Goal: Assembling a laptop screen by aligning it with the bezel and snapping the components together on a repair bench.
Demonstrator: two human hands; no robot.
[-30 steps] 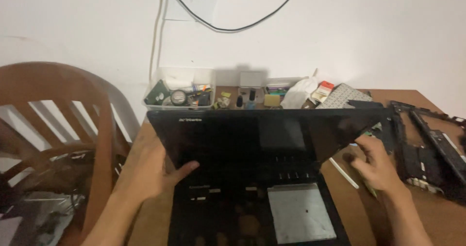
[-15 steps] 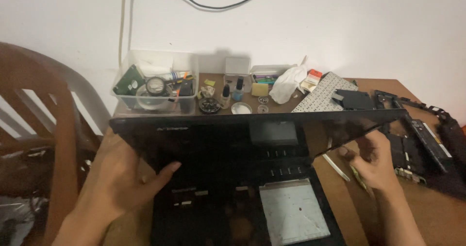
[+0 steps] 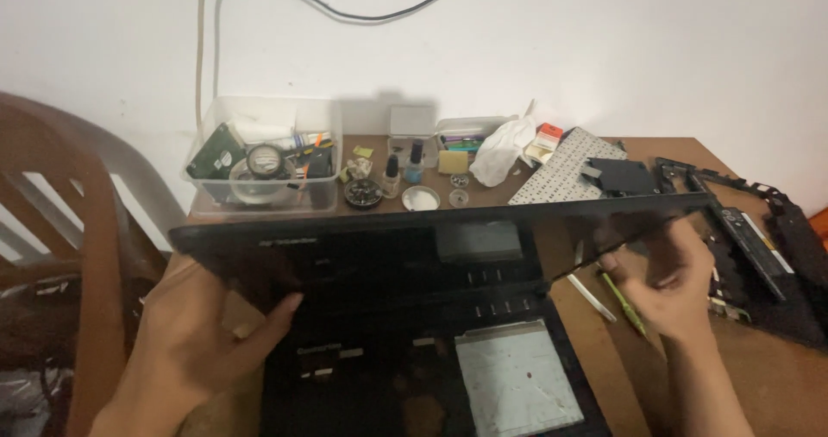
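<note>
The left hand (image 3: pixel 194 342) and right hand (image 3: pixel 677 273) each clasp an end of the black laptop panel (image 3: pixel 431 247), fingers closed on its edges; it is raised above the opened laptop base (image 3: pixel 431 377) on the surface (image 3: pixel 759 385); separation looks mostly done; setting it down remains.

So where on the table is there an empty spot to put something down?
The barest wood is at the front right, between the right hand and the black frame pieces. A thin strip beside the open laptop base holds only a green tool. The back edge is crowded: clear tub, little bottles, loose keyboard.
</note>
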